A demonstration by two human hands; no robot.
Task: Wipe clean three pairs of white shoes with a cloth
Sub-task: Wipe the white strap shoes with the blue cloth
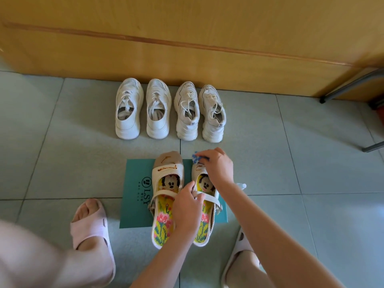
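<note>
The blue cloth (pixel 197 158) is gripped in the right hand (pixel 218 166) at the toe of a strap shoe (pixel 205 185) on the green card (pixel 135 194). The shoe is held at its strap by the left hand (pixel 187 204). Short, firm strokes are best kept on the soiled toe, with the shoe pinned flat.

Open floor (pixel 62 142) at left and right of frame, plus a bare strip between sneakers (pixel 158 129) and strap shoes (pixel 168 161). Blocked at upper centre by sneakers lined against a wooden panel (pixel 187 59), at right edge by metal legs (pixel 351 85), at bottom by slippered feet (pixel 89 225).
</note>
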